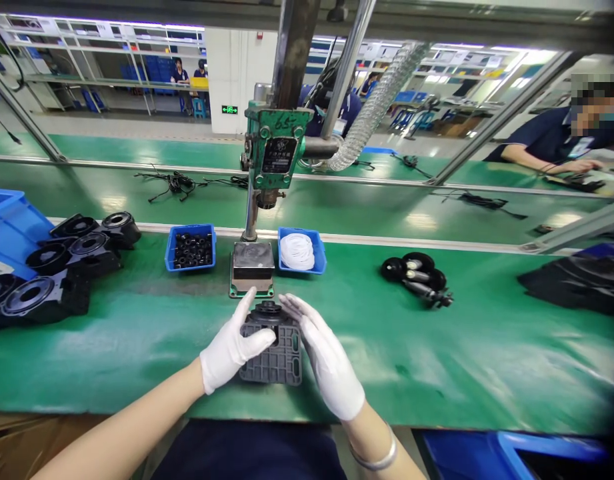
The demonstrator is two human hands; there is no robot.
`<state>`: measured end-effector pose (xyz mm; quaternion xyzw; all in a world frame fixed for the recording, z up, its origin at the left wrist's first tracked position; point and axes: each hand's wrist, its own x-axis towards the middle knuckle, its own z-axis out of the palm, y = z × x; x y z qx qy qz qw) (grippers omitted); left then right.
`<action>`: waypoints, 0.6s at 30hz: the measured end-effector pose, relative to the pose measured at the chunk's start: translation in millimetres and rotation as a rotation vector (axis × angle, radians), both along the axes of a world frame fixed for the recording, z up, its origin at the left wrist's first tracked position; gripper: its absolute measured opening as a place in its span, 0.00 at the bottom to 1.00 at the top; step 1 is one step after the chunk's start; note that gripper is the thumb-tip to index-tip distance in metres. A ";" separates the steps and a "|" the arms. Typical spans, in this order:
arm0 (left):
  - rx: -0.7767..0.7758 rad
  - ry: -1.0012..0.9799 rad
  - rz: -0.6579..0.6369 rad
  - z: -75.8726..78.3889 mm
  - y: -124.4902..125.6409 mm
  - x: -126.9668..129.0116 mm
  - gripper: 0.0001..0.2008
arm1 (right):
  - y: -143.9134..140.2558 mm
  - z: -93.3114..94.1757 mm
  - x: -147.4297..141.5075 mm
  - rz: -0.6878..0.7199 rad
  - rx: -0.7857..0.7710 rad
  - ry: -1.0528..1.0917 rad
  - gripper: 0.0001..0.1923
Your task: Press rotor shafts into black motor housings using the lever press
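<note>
Apparently the black plastic block between my palms is partly assembled, its round black piece seated at the far end. My left hand is spread, thumb over the block's face; I can't tell whether it grips. My right hand lies open along the other side, visibly holding nothing. Beyond my fingertips, the block not yet under the press, loose black parts and white rings look unused
</note>
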<state>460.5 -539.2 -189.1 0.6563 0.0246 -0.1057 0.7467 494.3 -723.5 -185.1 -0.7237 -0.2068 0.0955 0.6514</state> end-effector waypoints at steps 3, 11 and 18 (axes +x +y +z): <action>0.269 -0.244 0.062 -18.1 -13.4 2.7 0.55 | -5.7 -1.0 -3.7 -0.001 -0.250 -0.280 0.22; 0.420 -0.525 -0.162 -51.1 -11.6 9.5 0.59 | -7.4 -19.9 -12.6 -0.101 -0.784 -0.801 0.34; 0.302 -0.442 0.044 -59.5 25.6 16.7 0.41 | 20.6 -24.5 -24.0 -0.336 -0.940 -0.498 0.29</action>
